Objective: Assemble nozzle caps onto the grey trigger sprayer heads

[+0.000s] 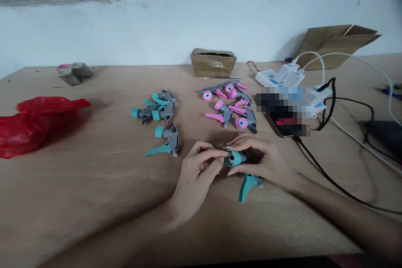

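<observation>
My right hand (266, 161) is wrapped round a grey and teal spray trigger head (236, 158), its teal nozzle cap facing left and its teal lever (246, 186) hanging below my palm. My left hand (196, 171) pinches at the nozzle cap with thumb and forefinger; whether a small part sits between them I cannot make out. Both hands rest low over the wooden table (94, 184). A single teal trigger head (166, 140) lies just left of my left hand.
A pile of teal trigger heads (157, 109) and a pile of pink ones (230, 104) lie beyond my hands. A red plastic bag (34, 121) is at far left, a small cardboard box (213, 62) at the back, and a phone, power strips and cables (329, 104) at right.
</observation>
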`<state>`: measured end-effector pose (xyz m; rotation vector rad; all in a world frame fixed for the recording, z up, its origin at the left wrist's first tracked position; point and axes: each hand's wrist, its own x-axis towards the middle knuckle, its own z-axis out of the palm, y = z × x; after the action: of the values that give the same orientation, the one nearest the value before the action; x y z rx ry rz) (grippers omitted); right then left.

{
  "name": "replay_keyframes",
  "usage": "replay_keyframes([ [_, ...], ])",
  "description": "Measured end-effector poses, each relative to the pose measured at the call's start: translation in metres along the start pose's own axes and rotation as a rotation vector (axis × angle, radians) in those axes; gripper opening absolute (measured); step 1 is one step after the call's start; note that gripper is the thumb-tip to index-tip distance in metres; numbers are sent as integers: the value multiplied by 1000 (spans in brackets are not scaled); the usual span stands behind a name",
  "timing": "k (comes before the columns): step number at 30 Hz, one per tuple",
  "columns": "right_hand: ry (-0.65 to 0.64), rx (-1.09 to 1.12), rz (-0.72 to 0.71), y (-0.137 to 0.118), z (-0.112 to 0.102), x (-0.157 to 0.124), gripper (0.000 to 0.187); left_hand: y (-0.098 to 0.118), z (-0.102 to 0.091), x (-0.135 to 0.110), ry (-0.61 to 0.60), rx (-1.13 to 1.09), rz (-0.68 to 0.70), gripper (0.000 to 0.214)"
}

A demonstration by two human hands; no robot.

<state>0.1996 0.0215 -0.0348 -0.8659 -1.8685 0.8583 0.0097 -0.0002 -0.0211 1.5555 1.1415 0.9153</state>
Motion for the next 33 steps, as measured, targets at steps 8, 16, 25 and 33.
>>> replay_keyframes([
  [8, -23, -9, 6, 1, -2, 0, 37, 3, -1, 0, -45, -143, -36, 19],
  [16, -33, -2, 1, -1, 0, 0, 38, 4, -1, 1, -63, -157, -86, 14],
  [25, -52, -169, -195, -11, 5, -5, 40, 13, -15, 16, -380, -295, -264, 24],
  [33, -19, -494, -338, -23, 5, -9, 26, 13, -10, 14, -404, -337, -253, 20],
])
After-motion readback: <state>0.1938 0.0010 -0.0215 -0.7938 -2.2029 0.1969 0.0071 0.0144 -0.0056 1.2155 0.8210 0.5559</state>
